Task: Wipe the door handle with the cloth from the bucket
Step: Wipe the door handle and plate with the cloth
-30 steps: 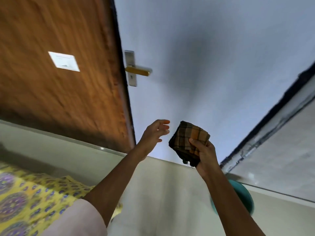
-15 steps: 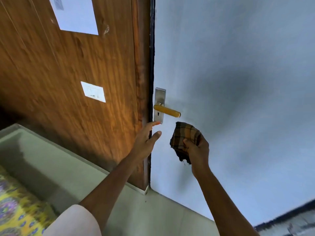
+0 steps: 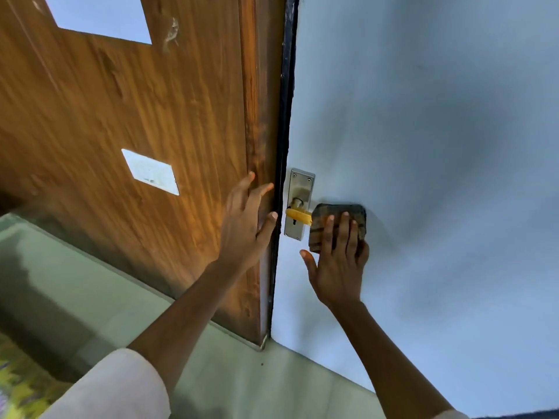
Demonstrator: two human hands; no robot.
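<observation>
The yellow lever door handle (image 3: 299,216) juts from a steel plate (image 3: 298,192) on the pale blue door. A folded brown plaid cloth (image 3: 338,211) covers the outer end of the lever; only its inner stub shows. My right hand (image 3: 337,261) presses the cloth against the handle with flat fingers, thumb spread to the left. My left hand (image 3: 246,225) lies flat and open on the edge of the wooden door panel (image 3: 151,116), just left of the plate. The bucket is out of view.
A black door edge strip (image 3: 284,116) runs between the wooden panel and the blue door. A white sticker (image 3: 150,171) and a paper sheet (image 3: 102,16) are on the wood. Pale green floor (image 3: 90,282) lies below; a yellow patterned fabric (image 3: 18,385) shows at bottom left.
My right hand has risen and laid the cloth over the handle's lever. My left hand has moved up onto the wooden edge beside the plate. The view has come closer to the door.
</observation>
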